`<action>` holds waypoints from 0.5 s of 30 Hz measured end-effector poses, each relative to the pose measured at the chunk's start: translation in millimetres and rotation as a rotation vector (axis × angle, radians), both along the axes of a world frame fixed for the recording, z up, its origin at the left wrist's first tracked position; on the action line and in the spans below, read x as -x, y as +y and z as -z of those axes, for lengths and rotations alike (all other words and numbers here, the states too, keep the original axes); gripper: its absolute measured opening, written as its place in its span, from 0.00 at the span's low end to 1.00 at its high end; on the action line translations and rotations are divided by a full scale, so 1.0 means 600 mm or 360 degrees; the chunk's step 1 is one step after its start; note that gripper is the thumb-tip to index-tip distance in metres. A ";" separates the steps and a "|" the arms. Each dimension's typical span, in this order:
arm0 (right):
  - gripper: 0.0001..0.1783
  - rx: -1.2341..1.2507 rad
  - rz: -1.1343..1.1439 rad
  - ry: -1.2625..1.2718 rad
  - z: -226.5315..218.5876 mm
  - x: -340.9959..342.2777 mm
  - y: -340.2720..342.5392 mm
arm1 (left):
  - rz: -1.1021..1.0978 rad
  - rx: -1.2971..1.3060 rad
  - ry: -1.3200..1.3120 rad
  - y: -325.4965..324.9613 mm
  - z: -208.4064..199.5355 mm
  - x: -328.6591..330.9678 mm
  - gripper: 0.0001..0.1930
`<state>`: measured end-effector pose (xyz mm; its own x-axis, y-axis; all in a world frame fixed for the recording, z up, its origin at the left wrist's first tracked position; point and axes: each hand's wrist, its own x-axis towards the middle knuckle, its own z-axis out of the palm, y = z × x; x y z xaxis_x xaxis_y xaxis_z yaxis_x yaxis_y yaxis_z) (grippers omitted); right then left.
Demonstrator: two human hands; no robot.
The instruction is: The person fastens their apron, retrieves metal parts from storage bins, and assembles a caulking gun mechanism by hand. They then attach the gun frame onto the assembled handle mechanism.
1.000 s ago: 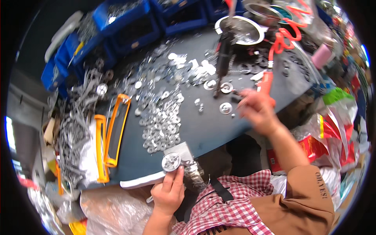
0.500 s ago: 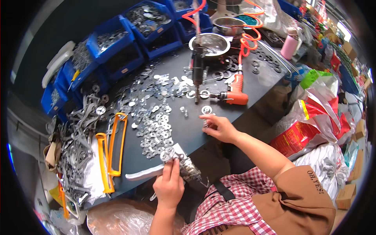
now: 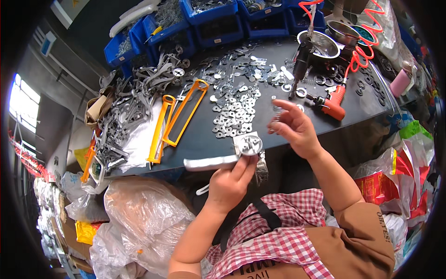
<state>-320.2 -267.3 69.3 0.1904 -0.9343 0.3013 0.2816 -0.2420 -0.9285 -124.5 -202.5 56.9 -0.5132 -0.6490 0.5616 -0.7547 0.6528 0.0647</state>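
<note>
My left hand (image 3: 231, 184) is closed around a silver metal lever handle (image 3: 211, 162) near the table's front edge. A round metal housing (image 3: 251, 144) with small parts inside faces up at the handle's end. To the right, my right hand (image 3: 297, 126) is over the table with thumb and forefinger apart. Small coil springs (image 3: 278, 111) lie beside those fingertips, partly behind them. Just left of the hand are heaped small flat metal links with holes (image 3: 232, 111). Past the fingers rests a round metal ring (image 3: 300, 92).
A dark air screwdriver (image 3: 303, 63) hangs upright beside an orange pistol-shaped air tool (image 3: 335, 104) on a coiled hose. Two yellow-orange frames (image 3: 186, 114) lie at left, near piled metal handles (image 3: 116, 130). Blue bins (image 3: 216, 30) and a steel bowl (image 3: 320, 44) line the back.
The view has swung left, so the table appears farther right and higher. My right hand has moved left toward the springs, its fingers spreading. My left hand still holds the lever handle.
</note>
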 end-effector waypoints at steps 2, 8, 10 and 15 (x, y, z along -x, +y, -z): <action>0.25 0.0230 -0.0071 0.0083 -0.039 -0.013 0.015 | 0.0072 0.0224 -0.0089 0.012 -0.015 0.006 0.15; 0.24 0.0966 -0.0060 0.0666 -0.114 0.010 0.051 | 0.0155 0.0187 -0.0042 0.045 -0.014 0.027 0.12; 0.23 0.1134 -0.0033 0.0823 -0.110 0.013 0.053 | 0.0252 0.0251 -0.0048 0.047 -0.024 0.036 0.13; 0.20 0.1238 -0.0039 0.0767 -0.056 0.017 0.056 | 0.0001 -0.0055 0.0336 0.057 -0.017 0.047 0.14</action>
<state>-330.6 -233.7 102.6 0.4759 -0.4950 0.7270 -0.0807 -0.8477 -0.5244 -152.8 -168.5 66.9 -0.3870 -0.6695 0.6340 -0.7217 0.6479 0.2437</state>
